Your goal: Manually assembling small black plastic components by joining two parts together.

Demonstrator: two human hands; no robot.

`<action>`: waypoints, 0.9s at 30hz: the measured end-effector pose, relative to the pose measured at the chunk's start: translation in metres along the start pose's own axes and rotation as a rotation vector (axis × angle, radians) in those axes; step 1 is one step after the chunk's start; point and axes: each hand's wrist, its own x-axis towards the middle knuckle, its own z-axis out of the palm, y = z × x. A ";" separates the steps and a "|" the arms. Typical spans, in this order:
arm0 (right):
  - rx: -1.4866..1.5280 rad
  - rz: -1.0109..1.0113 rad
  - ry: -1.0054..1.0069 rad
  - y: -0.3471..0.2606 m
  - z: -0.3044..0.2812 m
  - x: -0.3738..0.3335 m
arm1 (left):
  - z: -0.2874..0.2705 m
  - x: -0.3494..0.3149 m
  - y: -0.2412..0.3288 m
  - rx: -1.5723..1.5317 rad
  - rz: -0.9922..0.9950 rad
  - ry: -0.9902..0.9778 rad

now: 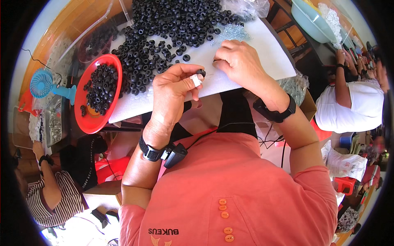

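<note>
Between the thumb and forefinger of my left hand (169, 88) is a small black round piece with a hole (201, 72). White tape is wrapped around a digit of that hand. My right hand (241, 63) is closed just above the white board (266, 53), its fingertips pressed together; whatever they hold is too small or hidden to make out. Beyond it lies a little heap of tiny clear bluish pieces (233, 33). A large pile of the same black round pieces (172, 24) covers the far and left parts of the board.
A red bowl (120, 67) of black pieces stands at the board's left edge. Left of it is a small blue fan (42, 83). Clear plastic bags (248, 7) lie at the back. People work on both sides, one in stripes (61, 201), one in white (349, 106).
</note>
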 end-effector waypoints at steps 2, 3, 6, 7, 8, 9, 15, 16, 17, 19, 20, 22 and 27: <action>0.106 0.088 0.003 0.000 0.003 0.004 | -0.001 0.000 -0.001 0.007 0.004 0.001; 0.107 0.087 0.004 -0.001 0.003 0.006 | -0.001 0.001 -0.003 -0.017 0.008 0.007; 0.145 0.188 -0.026 -0.003 0.005 0.010 | -0.001 0.001 -0.002 -0.045 0.003 0.009; 0.176 0.185 0.002 -0.003 0.006 0.010 | -0.001 0.000 -0.002 -0.048 -0.005 0.008; 0.206 0.182 0.031 -0.003 0.007 0.010 | -0.002 0.000 -0.002 -0.048 -0.003 0.008; 0.206 0.181 0.032 -0.003 0.007 0.009 | -0.003 0.001 -0.004 -0.051 0.005 0.002; -0.029 0.011 -0.029 0.001 0.002 0.000 | 0.000 0.003 -0.002 -0.115 -0.005 0.015; -0.002 0.031 -0.056 0.003 0.000 0.000 | -0.001 0.003 -0.001 -0.113 -0.011 0.006; 0.025 0.051 -0.083 0.004 -0.002 0.001 | -0.002 0.004 0.000 -0.112 -0.004 0.008; 0.258 0.134 -0.042 -0.002 -0.004 0.001 | -0.003 0.005 0.000 -0.119 -0.054 -0.002; 0.493 0.223 -0.005 -0.006 -0.005 0.001 | -0.003 0.005 0.001 -0.121 -0.049 0.000; 0.758 0.309 0.038 -0.020 -0.013 0.005 | 0.000 0.003 0.001 -0.074 -0.064 0.023; 1.115 0.363 0.073 -0.043 -0.010 0.009 | 0.002 0.002 0.000 -0.086 -0.043 0.051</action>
